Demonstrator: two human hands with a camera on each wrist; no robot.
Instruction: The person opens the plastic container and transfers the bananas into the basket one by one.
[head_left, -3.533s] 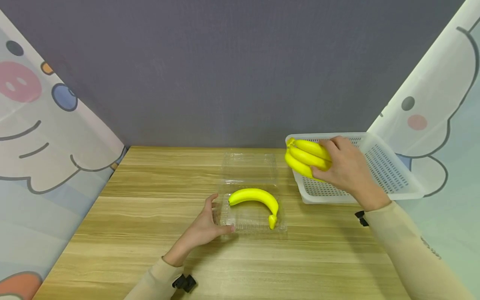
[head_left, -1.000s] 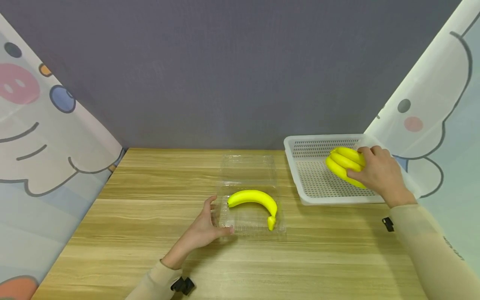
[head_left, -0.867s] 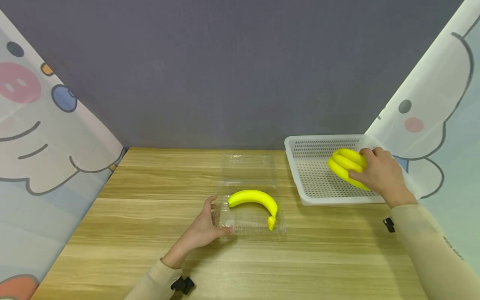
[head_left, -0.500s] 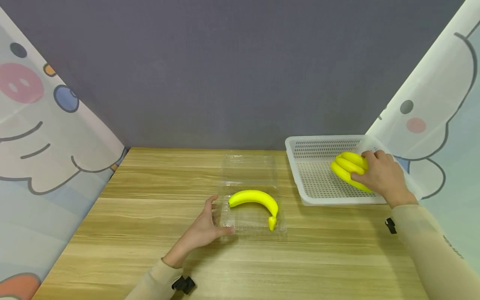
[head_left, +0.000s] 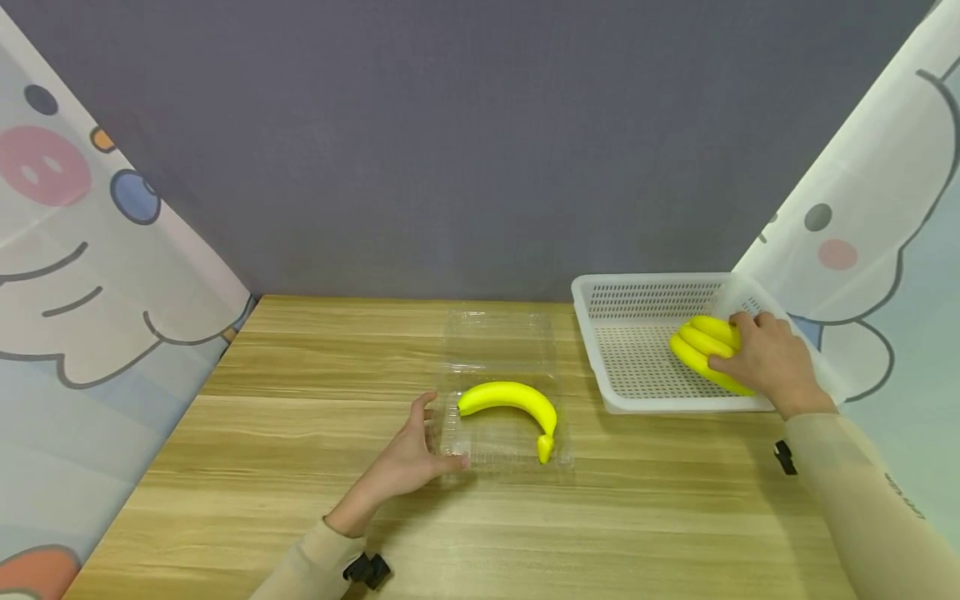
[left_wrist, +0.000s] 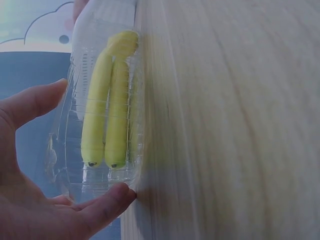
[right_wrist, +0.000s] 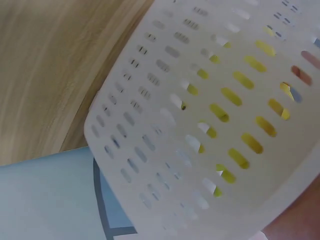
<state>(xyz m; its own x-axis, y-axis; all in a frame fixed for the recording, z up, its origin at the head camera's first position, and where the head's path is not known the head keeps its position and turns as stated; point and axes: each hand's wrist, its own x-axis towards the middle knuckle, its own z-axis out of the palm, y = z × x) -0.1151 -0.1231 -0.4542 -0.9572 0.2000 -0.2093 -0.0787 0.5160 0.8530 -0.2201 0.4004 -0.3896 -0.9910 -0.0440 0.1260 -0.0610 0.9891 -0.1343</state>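
Downward head view above close, low wrist views (basket (head_left: 626, 360) common to head and right)

The person wears long sleeves in soft, pale beige cloth: the left sleeve (head_left: 311, 562) looks plain, while the right sleeve (head_left: 862, 500) carries a short, slanting line of dark lettering (head_left: 905, 497) along its outer side, too small to read. Both end at the wrist, leaving the fingers (head_left: 450, 462) bare. A small, blocky black fitting (head_left: 367, 570) sits by the left cuff, and a similar dark piece (head_left: 785, 457) by the right.
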